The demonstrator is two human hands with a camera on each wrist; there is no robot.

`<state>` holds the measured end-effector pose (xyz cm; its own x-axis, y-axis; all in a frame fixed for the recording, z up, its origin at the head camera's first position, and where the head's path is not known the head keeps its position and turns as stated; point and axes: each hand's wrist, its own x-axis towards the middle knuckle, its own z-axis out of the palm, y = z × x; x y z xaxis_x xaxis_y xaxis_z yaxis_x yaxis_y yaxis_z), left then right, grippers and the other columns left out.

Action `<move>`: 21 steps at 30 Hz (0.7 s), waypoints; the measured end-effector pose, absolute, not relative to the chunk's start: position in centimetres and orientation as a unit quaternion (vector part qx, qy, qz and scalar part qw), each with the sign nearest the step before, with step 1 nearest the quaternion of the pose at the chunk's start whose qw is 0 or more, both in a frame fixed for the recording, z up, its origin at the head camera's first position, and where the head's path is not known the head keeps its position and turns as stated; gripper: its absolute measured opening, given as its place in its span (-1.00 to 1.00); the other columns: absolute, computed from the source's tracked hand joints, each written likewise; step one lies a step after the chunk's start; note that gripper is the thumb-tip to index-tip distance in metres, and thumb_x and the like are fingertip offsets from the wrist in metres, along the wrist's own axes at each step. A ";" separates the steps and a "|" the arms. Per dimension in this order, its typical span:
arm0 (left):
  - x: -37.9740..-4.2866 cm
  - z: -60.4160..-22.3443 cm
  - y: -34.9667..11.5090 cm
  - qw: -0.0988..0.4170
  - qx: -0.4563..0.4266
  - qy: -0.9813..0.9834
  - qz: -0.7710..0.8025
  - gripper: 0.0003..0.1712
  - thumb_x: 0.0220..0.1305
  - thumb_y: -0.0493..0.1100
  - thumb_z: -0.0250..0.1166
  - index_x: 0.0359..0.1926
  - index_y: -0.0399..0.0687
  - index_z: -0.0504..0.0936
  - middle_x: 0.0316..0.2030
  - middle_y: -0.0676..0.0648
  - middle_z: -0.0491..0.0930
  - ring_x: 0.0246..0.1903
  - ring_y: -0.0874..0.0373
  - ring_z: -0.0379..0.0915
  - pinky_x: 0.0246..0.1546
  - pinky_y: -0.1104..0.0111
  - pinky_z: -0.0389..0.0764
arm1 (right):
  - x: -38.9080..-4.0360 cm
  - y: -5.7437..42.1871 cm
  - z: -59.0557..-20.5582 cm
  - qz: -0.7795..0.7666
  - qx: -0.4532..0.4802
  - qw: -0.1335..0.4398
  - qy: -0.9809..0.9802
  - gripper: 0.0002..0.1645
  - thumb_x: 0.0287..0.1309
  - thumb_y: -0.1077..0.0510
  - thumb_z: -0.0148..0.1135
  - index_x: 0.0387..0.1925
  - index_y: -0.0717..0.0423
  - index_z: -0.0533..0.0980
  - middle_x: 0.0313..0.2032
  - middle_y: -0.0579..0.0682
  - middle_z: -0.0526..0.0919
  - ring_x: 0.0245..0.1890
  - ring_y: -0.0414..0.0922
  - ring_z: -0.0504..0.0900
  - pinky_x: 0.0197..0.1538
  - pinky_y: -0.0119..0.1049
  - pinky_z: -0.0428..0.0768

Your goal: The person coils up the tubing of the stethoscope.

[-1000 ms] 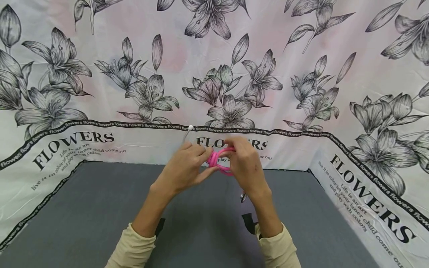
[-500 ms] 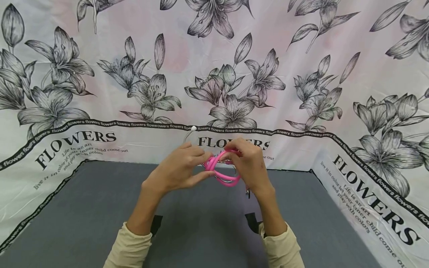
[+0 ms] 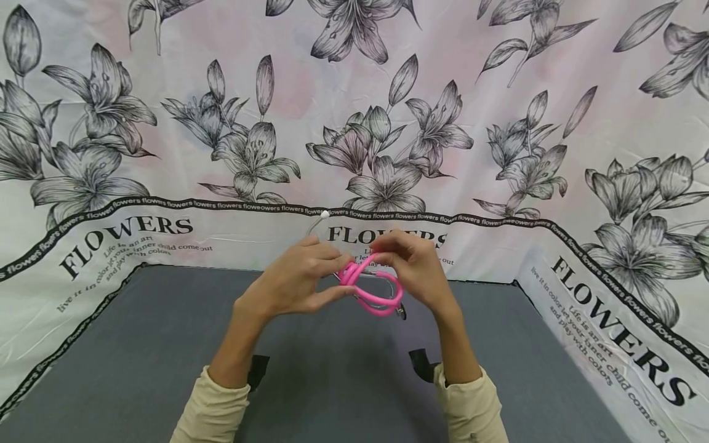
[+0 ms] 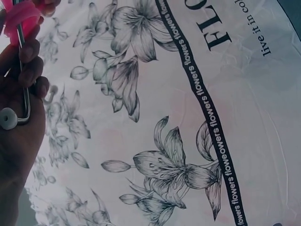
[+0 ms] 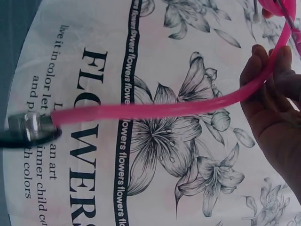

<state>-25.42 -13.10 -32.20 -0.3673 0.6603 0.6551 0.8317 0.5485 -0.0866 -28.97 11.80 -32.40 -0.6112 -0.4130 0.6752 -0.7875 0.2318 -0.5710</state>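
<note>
Holding the pink stethoscope point(image 3: 382, 311) up in front of you, above the far part of the grey tabletop point(image 3: 332, 394), you have both hands on it at once. Your left hand point(image 3: 299, 275) grips the wrapped coils point(image 3: 349, 275), thumb below and fingers above; the left wrist view shows its fingers curled round a metal ear tube point(image 4: 26, 101) too. That hold probably serves as the anchor, keeping the turns bunched together. A white earpiece point(image 3: 325, 215) sticks up beyond that hand, seemingly left outside the wrap because the stiff metal cannot bend with the tubing.

Your right hand point(image 3: 418, 266) pinches a length of tubing between thumb and fingertips, just beside the coils. So light a pinch likely lets you steer the soft tube without crushing the bundle. A rounded loop opens below your right fingers, with metal showing inside it.

In the right wrist view, the tube runs on from your pinch to the chestpiece point(image 5: 28, 129), which is blurred and apart from your fingers. Its end looks unsupported, so its weight may tug on the tube; pinching between it and the coils should help you control that pull.
</note>
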 end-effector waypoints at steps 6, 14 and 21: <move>-25.3 -32.2 -13.0 0.330 -0.465 -0.806 -0.158 -0.60 0.26 0.08 0.49 -0.04 -0.09 0.78 -0.42 0.10 0.60 -0.43 0.27 0.35 -0.17 0.33 0.37 | -29.2 12.3 -32.4 0.494 0.400 0.165 -0.754 -0.85 0.25 0.46 0.34 -0.15 0.31 0.66 -0.24 0.21 0.76 -0.36 -0.29 0.66 -0.29 -0.42 0.63; -24.8 -32.0 -12.8 0.347 -0.437 -0.807 -0.195 -0.56 0.31 0.01 0.44 0.09 -0.15 0.74 -0.29 0.05 0.75 -0.37 0.23 0.47 -0.15 0.30 0.36 | -29.3 11.8 -32.6 0.521 0.399 0.134 -0.743 -0.81 0.22 0.49 0.36 -0.12 0.40 0.65 -0.19 0.33 0.76 -0.25 -0.35 0.79 -0.10 -0.38 0.76; -24.7 -32.0 -12.5 0.378 -0.377 -0.818 -0.216 -0.53 0.29 -0.02 0.46 0.11 -0.22 0.73 -0.33 -0.01 0.73 -0.34 0.15 0.54 -0.09 0.23 0.45 | -29.1 10.8 -32.9 0.499 0.368 0.163 -0.768 -0.86 0.29 0.35 0.37 -0.13 0.33 0.68 -0.33 0.24 0.77 -0.36 -0.31 0.68 -0.24 -0.43 0.66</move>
<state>-24.66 -12.48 -31.99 -0.4303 0.4527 0.7810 0.7789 0.6235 0.0678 -29.12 10.77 -32.95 -0.6766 -0.4017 0.6171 -0.7272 0.2326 -0.6459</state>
